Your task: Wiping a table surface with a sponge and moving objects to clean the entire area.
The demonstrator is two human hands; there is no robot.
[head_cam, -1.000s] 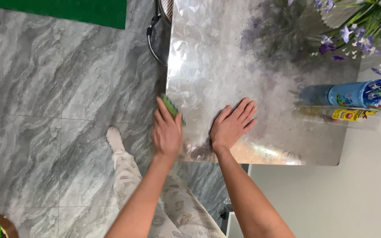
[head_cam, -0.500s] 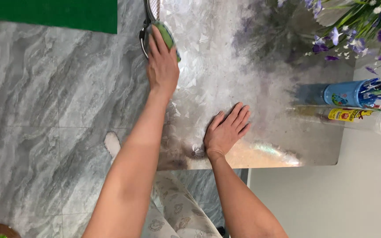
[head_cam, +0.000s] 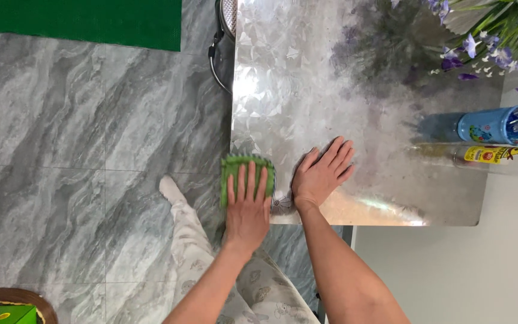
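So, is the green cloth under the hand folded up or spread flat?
Spread flat. The green cloth lies open at the corner of the shiny table, its scalloped edge showing, with the left hand pressed on it, fingers extended.

Bright, even daylight. Worktop (head_cam: pixel 331 90) reflective: strong glare patches on its left part, soft dark flower reflection far right. Faint shadows under hands. Focus mostly sharp, slight edge softness.

My left hand (head_cam: pixel 248 207) lies flat on a cloth (head_cam: pixel 246 171) at the table's (head_cam: pixel 307 90) near left corner, with my right hand (head_cam: pixel 322 174) flat on the tabletop just right of it. Far right on the table stand a pen cup (head_cam: pixel 491 125) and, just nearer me, a bottle (head_cam: pixel 487 156) on its side; flowers (head_cam: pixel 493 36) sit behind them.
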